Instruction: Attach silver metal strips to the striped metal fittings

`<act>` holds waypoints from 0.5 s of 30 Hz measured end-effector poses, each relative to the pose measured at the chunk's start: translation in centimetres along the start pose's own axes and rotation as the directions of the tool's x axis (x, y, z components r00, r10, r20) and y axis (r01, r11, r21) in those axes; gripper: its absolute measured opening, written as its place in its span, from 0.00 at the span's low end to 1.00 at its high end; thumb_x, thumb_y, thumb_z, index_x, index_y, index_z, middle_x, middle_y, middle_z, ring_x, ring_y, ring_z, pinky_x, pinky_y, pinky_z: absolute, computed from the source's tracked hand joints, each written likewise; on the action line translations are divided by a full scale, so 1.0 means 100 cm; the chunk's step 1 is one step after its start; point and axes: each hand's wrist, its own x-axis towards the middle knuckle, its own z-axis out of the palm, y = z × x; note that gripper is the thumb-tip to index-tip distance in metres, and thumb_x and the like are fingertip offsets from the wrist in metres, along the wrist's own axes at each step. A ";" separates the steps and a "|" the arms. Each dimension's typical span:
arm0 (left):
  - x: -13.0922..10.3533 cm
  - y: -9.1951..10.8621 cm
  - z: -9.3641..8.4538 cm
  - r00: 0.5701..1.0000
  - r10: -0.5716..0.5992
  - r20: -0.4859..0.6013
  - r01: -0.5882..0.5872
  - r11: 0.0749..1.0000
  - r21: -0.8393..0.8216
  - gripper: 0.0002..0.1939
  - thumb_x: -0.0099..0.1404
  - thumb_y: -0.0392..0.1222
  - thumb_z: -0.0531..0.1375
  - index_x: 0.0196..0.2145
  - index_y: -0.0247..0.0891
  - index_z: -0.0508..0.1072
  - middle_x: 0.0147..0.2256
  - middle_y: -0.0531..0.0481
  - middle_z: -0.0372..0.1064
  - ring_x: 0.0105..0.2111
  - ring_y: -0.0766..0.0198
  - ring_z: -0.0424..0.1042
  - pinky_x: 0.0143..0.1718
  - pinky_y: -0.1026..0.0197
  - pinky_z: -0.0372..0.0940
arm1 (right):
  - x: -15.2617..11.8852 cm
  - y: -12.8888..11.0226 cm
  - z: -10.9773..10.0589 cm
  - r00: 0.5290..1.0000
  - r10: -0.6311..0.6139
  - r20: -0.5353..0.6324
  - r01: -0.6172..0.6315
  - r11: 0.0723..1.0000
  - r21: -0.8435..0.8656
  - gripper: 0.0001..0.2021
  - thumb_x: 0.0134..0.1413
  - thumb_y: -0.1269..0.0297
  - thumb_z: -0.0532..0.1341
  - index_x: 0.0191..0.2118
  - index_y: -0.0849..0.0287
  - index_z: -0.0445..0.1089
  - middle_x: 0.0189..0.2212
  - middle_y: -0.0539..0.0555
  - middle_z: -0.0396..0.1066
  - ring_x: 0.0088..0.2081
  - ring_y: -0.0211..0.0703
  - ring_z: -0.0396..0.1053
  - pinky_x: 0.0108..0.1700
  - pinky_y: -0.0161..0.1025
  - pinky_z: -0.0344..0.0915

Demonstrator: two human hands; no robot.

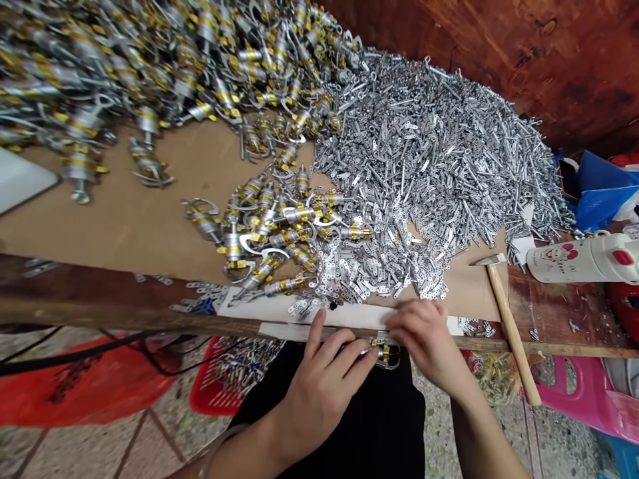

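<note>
My left hand is curled round a silver metal fitting with a yellow band and a curved arm, just off the table's front edge above my lap. Its index finger points out along the edge. My right hand meets the fitting from the other side, thumb and fingers bent together at it; what is pinched there is hidden. Close ahead of my hands lies a pile of small flat plates with holes. Left of that pile are several like fittings with yellow bands.
A large heap of silver pins and plates covers the back right, and a bigger heap of fittings the back left. At the right lie a hammer and a white bottle. A red basket of metal parts stands below.
</note>
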 end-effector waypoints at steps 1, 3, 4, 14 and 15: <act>0.000 -0.001 0.000 1.000 0.001 0.011 -0.001 1.000 -0.004 0.16 0.68 0.34 0.46 0.34 0.39 0.74 0.31 0.53 0.72 0.35 0.62 0.65 0.60 0.41 0.41 | 0.005 0.005 -0.003 0.998 -0.015 -0.056 0.012 0.999 -0.049 0.07 0.57 0.73 0.56 0.38 0.55 0.69 0.34 0.49 0.68 0.38 0.41 0.60 0.42 0.41 0.47; 0.000 -0.001 0.000 1.000 -0.009 0.007 0.009 1.000 -0.015 0.16 0.68 0.35 0.47 0.34 0.39 0.74 0.32 0.53 0.72 0.37 0.61 0.65 0.60 0.41 0.42 | 0.019 0.016 -0.008 0.989 -0.074 -0.129 0.049 0.982 -0.183 0.07 0.56 0.72 0.57 0.38 0.55 0.70 0.34 0.50 0.69 0.39 0.43 0.59 0.41 0.41 0.47; -0.001 -0.001 0.000 1.000 -0.018 -0.003 0.018 1.000 -0.021 0.15 0.68 0.35 0.47 0.34 0.39 0.74 0.32 0.53 0.72 0.38 0.61 0.65 0.60 0.40 0.42 | 0.025 0.021 -0.010 0.986 -0.113 -0.123 0.081 0.967 -0.243 0.06 0.56 0.71 0.58 0.37 0.55 0.70 0.34 0.50 0.69 0.38 0.43 0.59 0.41 0.41 0.47; -0.003 -0.002 0.003 0.999 -0.039 -0.017 0.037 0.993 -0.108 0.13 0.67 0.33 0.49 0.36 0.37 0.73 0.34 0.51 0.72 0.44 0.62 0.64 0.60 0.46 0.46 | 0.001 -0.006 0.004 0.987 -0.084 -0.140 0.081 0.996 -0.028 0.04 0.57 0.71 0.56 0.35 0.59 0.69 0.30 0.50 0.70 0.35 0.41 0.61 0.38 0.38 0.54; -0.002 -0.002 0.003 0.999 -0.036 -0.021 0.034 0.994 -0.107 0.13 0.67 0.33 0.49 0.36 0.37 0.73 0.33 0.51 0.72 0.43 0.62 0.65 0.60 0.47 0.46 | -0.005 -0.010 0.009 0.985 -0.096 -0.142 0.090 0.995 -0.048 0.05 0.57 0.70 0.56 0.35 0.59 0.69 0.30 0.50 0.70 0.34 0.41 0.61 0.38 0.38 0.54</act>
